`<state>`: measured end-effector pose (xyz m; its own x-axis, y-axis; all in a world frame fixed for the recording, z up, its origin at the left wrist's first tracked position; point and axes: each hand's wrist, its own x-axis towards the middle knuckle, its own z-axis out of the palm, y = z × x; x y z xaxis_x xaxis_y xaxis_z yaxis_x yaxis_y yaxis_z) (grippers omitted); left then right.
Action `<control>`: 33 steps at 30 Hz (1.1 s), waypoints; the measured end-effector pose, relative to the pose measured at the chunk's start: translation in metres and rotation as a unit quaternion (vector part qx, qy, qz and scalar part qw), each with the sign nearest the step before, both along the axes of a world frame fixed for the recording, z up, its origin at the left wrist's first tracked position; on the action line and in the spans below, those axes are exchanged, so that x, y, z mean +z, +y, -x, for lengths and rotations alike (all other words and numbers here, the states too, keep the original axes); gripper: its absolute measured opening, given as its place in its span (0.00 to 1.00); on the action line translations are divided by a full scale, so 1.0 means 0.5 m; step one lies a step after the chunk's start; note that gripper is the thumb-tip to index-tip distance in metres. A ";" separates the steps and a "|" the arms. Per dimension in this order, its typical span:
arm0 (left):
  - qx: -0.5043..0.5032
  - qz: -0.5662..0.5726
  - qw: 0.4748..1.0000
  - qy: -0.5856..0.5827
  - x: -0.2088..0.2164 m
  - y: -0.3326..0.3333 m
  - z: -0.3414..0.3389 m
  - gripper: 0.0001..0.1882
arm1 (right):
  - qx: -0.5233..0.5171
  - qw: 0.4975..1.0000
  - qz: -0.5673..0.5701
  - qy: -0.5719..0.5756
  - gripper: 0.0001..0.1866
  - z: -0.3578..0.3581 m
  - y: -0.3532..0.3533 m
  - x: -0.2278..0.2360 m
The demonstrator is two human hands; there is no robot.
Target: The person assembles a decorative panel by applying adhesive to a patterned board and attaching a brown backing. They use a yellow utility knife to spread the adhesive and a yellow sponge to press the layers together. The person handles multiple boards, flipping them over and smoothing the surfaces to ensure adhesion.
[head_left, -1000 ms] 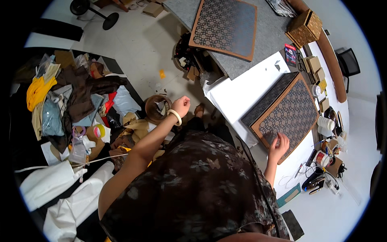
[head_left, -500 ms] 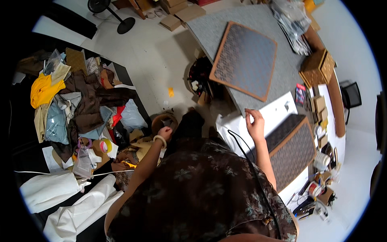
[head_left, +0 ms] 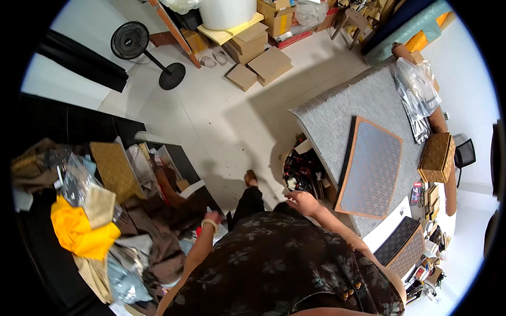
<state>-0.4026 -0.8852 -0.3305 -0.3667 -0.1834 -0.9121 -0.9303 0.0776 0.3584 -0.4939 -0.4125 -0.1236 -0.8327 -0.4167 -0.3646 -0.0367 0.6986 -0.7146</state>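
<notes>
On the table (head_left: 327,113), a panel (head_left: 371,168) is lying; nearby, the right hand (head_left: 303,203) is hanging, fingers curling loosely apart; the left hand (head_left: 213,217) is blurring near the pile (head_left: 153,229), fingers unclear.

Black pedestal fan (head_left: 129,41) standing on the pale tile floor (head_left: 205,118), light slippers (head_left: 208,61) near some cardboard boxes (head_left: 270,66) — behind those, a big white cylinder (head_left: 227,13) sits on a yellow board (head_left: 232,33). Wooden stool (head_left: 354,19) farther right, and there's a black chair (head_left: 465,153) way off right.
</notes>
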 end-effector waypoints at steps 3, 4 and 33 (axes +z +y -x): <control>0.159 -0.059 0.967 0.189 -0.010 -0.101 0.348 0.07 | 0.052 0.998 -0.023 0.007 0.15 0.157 -0.069 0.041; 0.070 -0.018 0.980 0.187 0.024 -0.075 0.474 0.13 | 0.020 0.998 -0.043 0.039 0.16 0.190 -0.061 -0.002; 0.153 -0.151 0.972 0.092 -0.018 0.050 1.854 0.12 | -0.203 0.976 0.069 -0.038 0.16 1.500 -0.100 -0.137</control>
